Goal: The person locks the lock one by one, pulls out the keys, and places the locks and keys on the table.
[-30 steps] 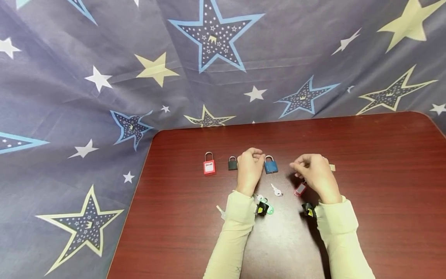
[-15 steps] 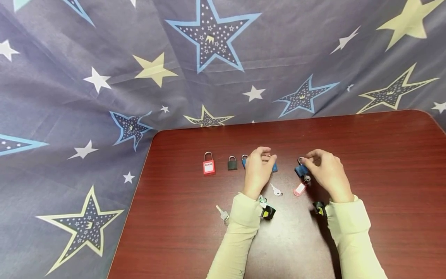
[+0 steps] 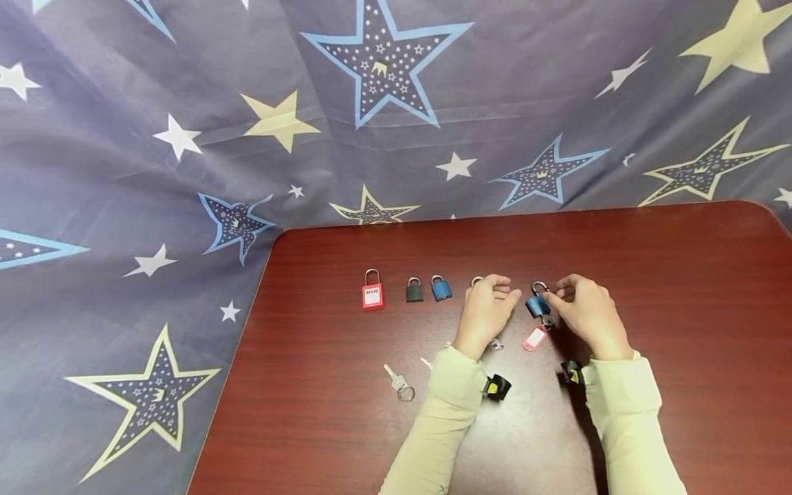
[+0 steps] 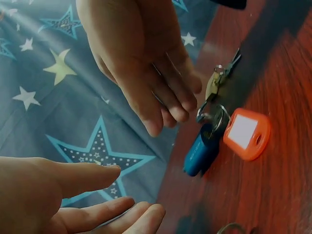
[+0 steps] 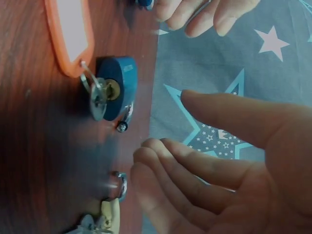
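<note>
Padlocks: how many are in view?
6. Head view: a red padlock, dark padlock and blue padlock at left; a mostly hidden padlock behind the left hand; an open padlock beside the right hand. Wrist views: a yellowish padlock near the open one. More may be hidden.

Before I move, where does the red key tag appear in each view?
Head: red key tag right of centre, below mid-height.
Left wrist: red key tag right of centre, near mid-height.
Right wrist: red key tag at upper left, cut by the top edge.
Shared landmark: the blue padlock nearest it.
</note>
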A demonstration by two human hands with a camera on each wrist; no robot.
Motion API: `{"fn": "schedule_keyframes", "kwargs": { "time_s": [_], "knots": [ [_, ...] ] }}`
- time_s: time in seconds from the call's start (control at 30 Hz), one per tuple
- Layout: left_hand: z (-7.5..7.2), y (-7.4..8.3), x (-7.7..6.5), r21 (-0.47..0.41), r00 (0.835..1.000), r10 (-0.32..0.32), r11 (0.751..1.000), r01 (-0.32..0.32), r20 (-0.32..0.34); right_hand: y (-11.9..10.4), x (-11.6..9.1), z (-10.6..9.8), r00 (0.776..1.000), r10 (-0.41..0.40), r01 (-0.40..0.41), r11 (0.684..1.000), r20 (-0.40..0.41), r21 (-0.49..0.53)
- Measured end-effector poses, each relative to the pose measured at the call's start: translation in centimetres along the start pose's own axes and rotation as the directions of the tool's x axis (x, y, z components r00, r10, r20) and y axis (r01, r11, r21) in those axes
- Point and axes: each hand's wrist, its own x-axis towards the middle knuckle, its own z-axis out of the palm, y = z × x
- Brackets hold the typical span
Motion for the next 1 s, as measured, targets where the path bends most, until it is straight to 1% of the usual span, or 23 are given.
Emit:
{"fn": "schedule_keyframes", "kwargs": {
  "time_s": [0.13, 0.27, 0.43, 0.57, 0.8, 1.0],
  "knots": [
    [0.5, -0.1, -0.2, 0.018, 0.997, -0.011, 1.000, 0.010, 0.074, 0.3, -0.1, 0.2, 0.999, 0.013, -0.012, 1.000, 0.036, -0.012],
    [0.9, -0.1, -0.3, 0.024, 0.990, -0.025, 0.999, 0.022, 0.140, 0.5, 0.1, 0.5, 0.998, 0.013, -0.011, 1.000, 0.061, -0.029],
    [1.0, 0.0, -0.5, 0.045, 0.979, -0.051, 0.998, 0.043, 0.196, 0.7, 0.4, 1.0, 0.997, 0.003, 0.002, 0.999, 0.083, -0.055],
    [1.2, -0.1, -0.6, 0.060, 0.974, -0.064, 0.997, 0.052, 0.215, 0.8, 0.5, 1.3, 0.995, -0.001, 0.007, 0.998, 0.104, -0.057],
    [1.6, -0.3, -0.6, 0.053, 0.973, -0.046, 0.998, 0.035, 0.224, 0.7, 0.7, 1.5, 0.992, -0.015, 0.019, 0.999, 0.127, -0.034],
    [1.8, -0.3, -0.5, 0.054, 0.974, -0.033, 0.998, 0.021, 0.224, 0.5, 0.6, 1.4, 0.994, -0.007, 0.012, 0.999, 0.111, -0.041]
  ]
}}
